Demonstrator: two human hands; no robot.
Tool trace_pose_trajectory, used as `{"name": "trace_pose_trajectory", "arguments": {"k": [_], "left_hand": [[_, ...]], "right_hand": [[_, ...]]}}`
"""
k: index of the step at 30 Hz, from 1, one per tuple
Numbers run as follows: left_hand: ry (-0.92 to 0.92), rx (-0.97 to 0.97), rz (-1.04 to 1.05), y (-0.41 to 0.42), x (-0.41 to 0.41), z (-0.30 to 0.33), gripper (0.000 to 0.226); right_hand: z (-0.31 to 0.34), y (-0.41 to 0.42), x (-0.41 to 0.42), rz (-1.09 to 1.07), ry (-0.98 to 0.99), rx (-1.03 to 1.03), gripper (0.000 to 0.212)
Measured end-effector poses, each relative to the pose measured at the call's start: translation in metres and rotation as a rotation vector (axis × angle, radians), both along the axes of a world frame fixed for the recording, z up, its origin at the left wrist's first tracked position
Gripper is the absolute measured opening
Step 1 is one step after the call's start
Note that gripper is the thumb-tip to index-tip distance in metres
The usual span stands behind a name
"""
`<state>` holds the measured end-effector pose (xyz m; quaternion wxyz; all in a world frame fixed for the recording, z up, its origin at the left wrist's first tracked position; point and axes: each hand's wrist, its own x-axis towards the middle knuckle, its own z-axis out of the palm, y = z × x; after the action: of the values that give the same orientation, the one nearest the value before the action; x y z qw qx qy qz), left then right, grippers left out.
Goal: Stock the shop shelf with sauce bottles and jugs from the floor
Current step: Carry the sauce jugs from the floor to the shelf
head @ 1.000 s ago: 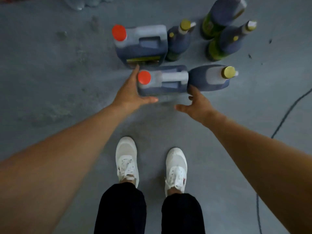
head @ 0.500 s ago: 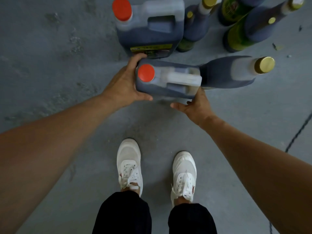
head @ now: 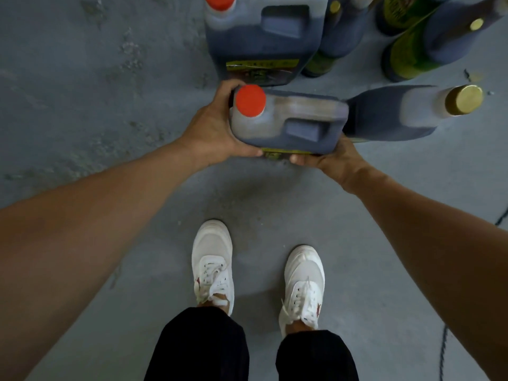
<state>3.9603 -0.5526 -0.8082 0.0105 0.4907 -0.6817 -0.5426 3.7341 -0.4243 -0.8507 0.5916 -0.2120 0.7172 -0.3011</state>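
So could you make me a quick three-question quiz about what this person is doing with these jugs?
1. True or false: both hands grip the same jug.
2. What colour is that jug's cap? A) gold B) red C) green
3. Fill in: the bottle just right of the held jug has a ___ cap.

Key:
1. True: the left hand holds the cap end and the right hand holds the lower edge.
2. B
3. Gold

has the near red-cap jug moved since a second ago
Yes. The near jug has come up off the floor into both hands, now overlapping the gold-cap bottle that it stood beside.
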Motion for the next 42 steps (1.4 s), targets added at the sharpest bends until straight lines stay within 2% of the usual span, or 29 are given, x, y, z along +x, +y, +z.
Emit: {"name": "trace_pose_trajectory", "arguments": {"k": [3, 7, 12, 16, 21, 26, 30, 33, 37, 42], "left_hand": [[-0.038, 0.165, 0.094, 0.017, 0.017, 0.007, 0.105], [-0.087, 0.334, 0.208, 0.061, 0.054, 0.031, 0.122], [-0.099, 0.55, 0.341, 0.113, 0.102, 0.085, 0.113], [-0.089, 0.611, 0.405, 0.129, 0.128, 0.148, 0.114], [-0.022, 0.571, 0.543, 0.123, 0.155, 0.247, 0.091], [0.065, 0.493, 0.711, 0.108, 0.18, 0.364, 0.102], [0.159, 0.424, 0.798, 0.087, 0.19, 0.467, 0.065], [0.179, 0.31, 0.828, 0.068, 0.199, 0.547, 0.048], [0.23, 0.158, 0.897, 0.047, 0.217, 0.644, 0.04], [0.289, 0.004, 1.025, 0.016, 0.256, 0.736, 0.034]], "right_hand": [[0.015, 0.011, 0.012, 0.035, -0.09, 0.067, 0.073], [0.047, 0.047, 0.044, 0.053, -0.236, 0.25, 0.061], [0.109, 0.083, 0.075, 0.143, -0.389, 0.4, 0.076], [0.164, 0.095, 0.098, 0.203, -0.391, 0.458, 0.084], [0.26, 0.079, 0.126, 0.26, -0.373, 0.435, 0.088], [0.377, 0.044, 0.155, 0.288, -0.389, 0.294, 0.086], [0.471, 0.015, 0.17, 0.343, -0.394, 0.124, 0.073], [0.54, -0.011, 0.179, 0.432, -0.367, -0.004, 0.075], [0.631, -0.052, 0.199, 0.528, -0.328, -0.182, 0.078], [0.73, -0.107, 0.248, 0.555, -0.287, -0.379, 0.064]]}}
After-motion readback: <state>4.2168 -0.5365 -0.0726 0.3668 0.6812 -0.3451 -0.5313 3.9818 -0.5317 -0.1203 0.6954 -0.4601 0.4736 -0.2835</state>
